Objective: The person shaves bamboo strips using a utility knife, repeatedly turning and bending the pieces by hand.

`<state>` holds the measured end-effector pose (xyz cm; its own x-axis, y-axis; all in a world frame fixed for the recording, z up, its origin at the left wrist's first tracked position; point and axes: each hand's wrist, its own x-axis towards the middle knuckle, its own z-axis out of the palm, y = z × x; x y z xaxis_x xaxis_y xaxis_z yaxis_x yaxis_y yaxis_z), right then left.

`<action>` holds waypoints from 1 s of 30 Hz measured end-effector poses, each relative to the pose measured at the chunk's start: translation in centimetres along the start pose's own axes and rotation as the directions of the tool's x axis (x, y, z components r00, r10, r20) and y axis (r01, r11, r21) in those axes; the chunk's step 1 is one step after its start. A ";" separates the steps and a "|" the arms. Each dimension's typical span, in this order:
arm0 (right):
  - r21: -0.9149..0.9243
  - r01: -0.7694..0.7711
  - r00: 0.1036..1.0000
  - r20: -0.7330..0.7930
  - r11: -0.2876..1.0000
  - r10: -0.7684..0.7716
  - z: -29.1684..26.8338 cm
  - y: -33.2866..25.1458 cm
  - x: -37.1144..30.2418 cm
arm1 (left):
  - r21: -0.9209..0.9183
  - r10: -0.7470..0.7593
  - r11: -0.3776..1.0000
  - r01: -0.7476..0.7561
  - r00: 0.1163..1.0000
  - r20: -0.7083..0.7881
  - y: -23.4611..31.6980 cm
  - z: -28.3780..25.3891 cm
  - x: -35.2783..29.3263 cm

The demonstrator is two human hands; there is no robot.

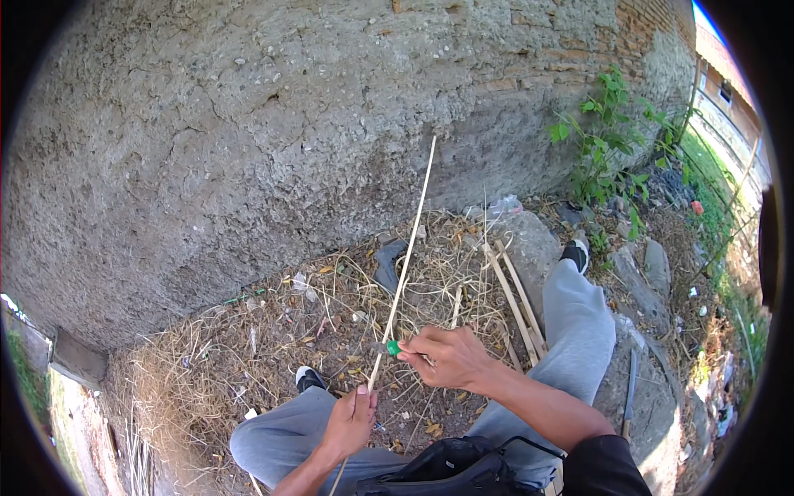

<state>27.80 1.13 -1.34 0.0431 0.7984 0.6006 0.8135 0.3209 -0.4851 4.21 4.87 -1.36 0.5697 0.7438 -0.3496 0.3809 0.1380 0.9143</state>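
My left hand (349, 423) is closed around a long, thin, pale strip (407, 263) that looks like split bamboo. The strip slants up and away toward the wall, and its near end runs down past my left hand between my legs. My right hand (444, 355) grips a small green-handled tool (393, 348) just above the left hand. A short greyish part of this tool meets the strip; whether it is a blade is too small to tell.
A rough plastered wall (273, 149) rises ahead. Pale shavings (331, 298) litter the ground. Several flat bamboo slats (514, 302) lie beside my right leg. A long blade, like a machete (631, 388), rests on the stone at right. A leafy plant (608, 136) grows by the wall.
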 end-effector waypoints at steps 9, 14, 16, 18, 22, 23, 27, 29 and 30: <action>-0.008 -0.002 1.000 -0.012 1.000 0.002 0.6 0.8 0.4 | -0.014 -0.037 0.999 0.037 0.998 -0.044 1.0 0.2 0.1; -0.049 0.009 1.000 -0.002 0.999 -0.010 0.4 1.8 0.9 | 0.064 0.007 0.998 -0.005 0.999 -0.042 0.3 0.2 0.3; -0.034 -0.149 0.976 -0.163 0.988 0.141 -0.1 4.1 1.7 | 0.062 -0.007 0.998 0.007 1.000 -0.001 -1.2 0.5 -0.6; -0.036 -0.149 0.981 -0.128 0.988 0.143 -1.0 5.5 2.0 | 0.063 -0.020 0.998 0.018 0.999 0.045 -1.1 0.3 -1.0; -0.015 -0.174 0.983 -0.070 0.985 0.172 -1.4 4.9 2.2 | 0.193 -0.039 0.981 0.036 0.999 0.009 -1.4 -0.3 -1.8; -0.001 -0.185 0.980 -0.078 0.983 0.184 -1.2 4.6 2.0 | 0.268 -0.032 0.963 0.034 0.999 -0.012 -1.8 -0.5 -2.0; -0.013 -0.167 0.984 -0.061 0.986 0.166 -0.6 4.7 1.8 | 0.320 -0.055 0.945 0.060 0.998 -0.023 -2.5 -1.2 -2.6; -0.001 -0.178 0.982 -0.064 0.984 0.178 -0.1 4.8 1.9 | 0.328 -0.031 0.944 0.043 0.999 -0.041 -2.1 -1.3 -2.9; 0.003 -0.166 0.983 -0.073 0.986 0.166 0.2 4.9 2.0 | 0.330 -0.030 0.943 0.041 0.999 -0.038 -2.0 -1.4 -3.0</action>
<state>31.75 4.37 -2.59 0.2200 0.8011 0.5566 0.7933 0.1850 -0.5800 0.68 3.27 -1.82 0.5296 0.7639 -0.3688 0.6229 -0.0552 0.7803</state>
